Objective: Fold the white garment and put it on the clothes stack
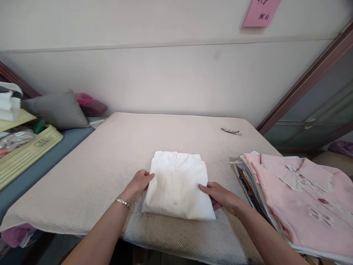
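Observation:
A white buttoned shirt (178,186), folded into a neat rectangle, lies near the front of a beige padded table (110,154). My left hand (139,184), with a silver bracelet on the wrist, touches the shirt's left edge, fingers tucked at the side. On the other side, my right hand (220,197) rests against the lower right edge with its fingertips on the fabric. Both hands flank the shirt; neither lifts it.
A stack of garments topped by a pink embroidered one (300,187) lies at the right. A hair clip (231,131) sits at the far right of the table. A grey cushion (59,110), a yellow case (27,151) and clutter sit to the left. A wall stands behind.

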A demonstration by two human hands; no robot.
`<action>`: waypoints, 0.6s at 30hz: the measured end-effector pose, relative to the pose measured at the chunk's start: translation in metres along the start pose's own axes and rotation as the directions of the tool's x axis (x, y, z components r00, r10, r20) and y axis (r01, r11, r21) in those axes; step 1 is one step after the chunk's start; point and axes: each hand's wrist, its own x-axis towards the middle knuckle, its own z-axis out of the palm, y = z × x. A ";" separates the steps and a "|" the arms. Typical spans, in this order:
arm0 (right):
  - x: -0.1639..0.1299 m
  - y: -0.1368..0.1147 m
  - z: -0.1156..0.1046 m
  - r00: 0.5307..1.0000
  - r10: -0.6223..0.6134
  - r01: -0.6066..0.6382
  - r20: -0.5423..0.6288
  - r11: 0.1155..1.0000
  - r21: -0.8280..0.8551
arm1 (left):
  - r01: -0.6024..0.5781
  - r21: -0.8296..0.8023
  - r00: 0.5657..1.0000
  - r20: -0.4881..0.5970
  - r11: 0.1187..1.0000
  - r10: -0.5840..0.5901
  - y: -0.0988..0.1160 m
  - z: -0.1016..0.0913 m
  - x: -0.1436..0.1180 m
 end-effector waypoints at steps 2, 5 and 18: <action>0.012 -0.003 -0.006 0.982 -0.046 0.041 -0.184 0.999 -0.027 | -0.053 0.009 0.993 -0.104 0.999 0.054 0.005 0.007 0.016; 0.034 -0.013 -0.009 0.865 -0.214 0.143 -0.455 0.972 -0.185 | -0.112 -0.002 0.980 -0.166 0.994 0.110 0.015 0.023 0.038; 0.061 -0.021 -0.013 0.724 -0.338 0.108 -0.602 0.916 -0.385 | -0.201 0.026 0.961 -0.191 0.979 0.203 0.010 0.036 0.062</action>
